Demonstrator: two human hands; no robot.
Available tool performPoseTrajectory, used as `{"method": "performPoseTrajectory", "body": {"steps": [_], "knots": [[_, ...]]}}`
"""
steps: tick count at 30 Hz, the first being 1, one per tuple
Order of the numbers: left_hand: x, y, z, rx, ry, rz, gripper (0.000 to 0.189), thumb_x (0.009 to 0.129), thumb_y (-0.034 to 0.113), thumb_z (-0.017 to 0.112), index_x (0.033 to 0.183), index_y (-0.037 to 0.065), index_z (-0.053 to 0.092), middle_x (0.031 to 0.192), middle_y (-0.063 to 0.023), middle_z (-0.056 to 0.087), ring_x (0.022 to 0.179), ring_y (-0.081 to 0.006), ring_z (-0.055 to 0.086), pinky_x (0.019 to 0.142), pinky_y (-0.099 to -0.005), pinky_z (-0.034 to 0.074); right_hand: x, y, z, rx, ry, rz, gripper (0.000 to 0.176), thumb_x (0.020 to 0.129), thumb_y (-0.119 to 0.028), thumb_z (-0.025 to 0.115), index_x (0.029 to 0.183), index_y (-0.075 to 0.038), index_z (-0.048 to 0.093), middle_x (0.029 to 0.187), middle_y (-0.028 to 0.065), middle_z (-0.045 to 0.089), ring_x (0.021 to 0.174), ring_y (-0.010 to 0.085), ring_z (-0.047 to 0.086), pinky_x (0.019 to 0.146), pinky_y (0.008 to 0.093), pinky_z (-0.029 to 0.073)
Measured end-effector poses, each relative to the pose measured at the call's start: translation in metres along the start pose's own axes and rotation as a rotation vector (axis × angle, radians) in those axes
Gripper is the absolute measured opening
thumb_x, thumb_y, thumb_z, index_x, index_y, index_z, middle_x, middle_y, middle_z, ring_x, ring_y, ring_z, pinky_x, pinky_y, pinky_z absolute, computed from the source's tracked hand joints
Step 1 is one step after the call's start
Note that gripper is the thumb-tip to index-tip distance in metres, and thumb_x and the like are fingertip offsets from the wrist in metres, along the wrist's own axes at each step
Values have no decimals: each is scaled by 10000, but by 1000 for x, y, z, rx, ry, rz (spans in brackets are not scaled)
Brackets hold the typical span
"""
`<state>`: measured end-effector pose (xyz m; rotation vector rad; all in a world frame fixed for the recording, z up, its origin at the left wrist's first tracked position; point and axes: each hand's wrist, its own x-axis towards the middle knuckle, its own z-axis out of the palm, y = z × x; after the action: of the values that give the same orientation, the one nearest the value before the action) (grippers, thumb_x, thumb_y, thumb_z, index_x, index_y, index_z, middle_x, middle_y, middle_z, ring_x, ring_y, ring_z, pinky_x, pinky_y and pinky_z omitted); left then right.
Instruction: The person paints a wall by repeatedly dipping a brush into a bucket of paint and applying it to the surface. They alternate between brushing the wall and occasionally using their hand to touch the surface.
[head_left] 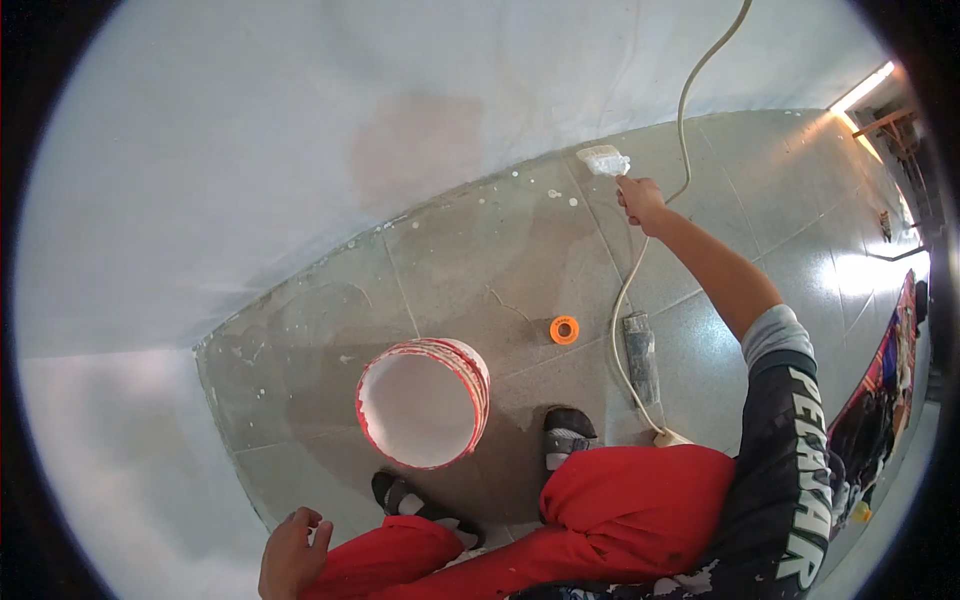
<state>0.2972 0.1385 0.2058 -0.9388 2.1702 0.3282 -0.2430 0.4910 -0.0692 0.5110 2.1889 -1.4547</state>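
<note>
My right hand [642,203] is closed around the handle of a paintbrush [603,160] whose wide bristles are coated white. The brush is held out near the line where the white wall [300,130] meets the tiled floor [520,250]. My left hand [291,556] hangs beside my left knee with its fingers apart and nothing in it. In front of my feet stands a bucket [422,405] with a red, paint-streaked rim and a white inside.
An orange tape roll [565,330] lies right of the bucket. A pale cable [625,300] runs across the floor, past a dark, dusty flat bar [641,358]. White paint drops dot the floor along the wall. Colourful cloth [880,380] lies at far right.
</note>
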Motion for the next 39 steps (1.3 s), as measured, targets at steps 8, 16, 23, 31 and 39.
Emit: {"method": "performPoseTrajectory", "body": {"steps": [8,16,23,31,39], "knots": [[-8,26,-10,-14,-73,-133,298,966,284,578,1065,10,639,1045,-175,695,981,-329,667,861,-423,513,28,-7,4,-59,14,52,300,933,-338,604,773,-85,589,611,-17,496,436,86,382,385,274,286],[-4,14,-6,-70,-83,-106,291,968,272,575,1063,4,633,1030,-179,693,962,-334,669,859,-422,516,34,-20,22,-36,-11,-11,301,935,-337,607,778,-80,587,602,-25,485,431,78,366,387,273,261],[-1,12,-4,-39,-56,-98,277,965,267,582,1046,6,634,1012,-179,697,937,-336,682,831,-426,525,5,0,14,39,104,-38,312,915,-367,618,774,-90,605,606,-30,502,435,79,381,394,281,299],[2,15,-10,-64,-58,-82,294,962,275,586,1055,1,636,1027,-186,693,943,-336,679,823,-423,524,20,-4,25,-82,54,21,302,909,-356,613,774,-86,615,617,-18,513,460,96,409,404,288,314],[1,14,-11,-67,-66,-102,293,959,271,588,1058,-1,632,1045,-191,685,950,-331,677,818,-420,524,21,-3,21,-31,40,-103,313,928,-362,616,777,-89,598,632,-13,522,471,95,421,415,281,323]]}}
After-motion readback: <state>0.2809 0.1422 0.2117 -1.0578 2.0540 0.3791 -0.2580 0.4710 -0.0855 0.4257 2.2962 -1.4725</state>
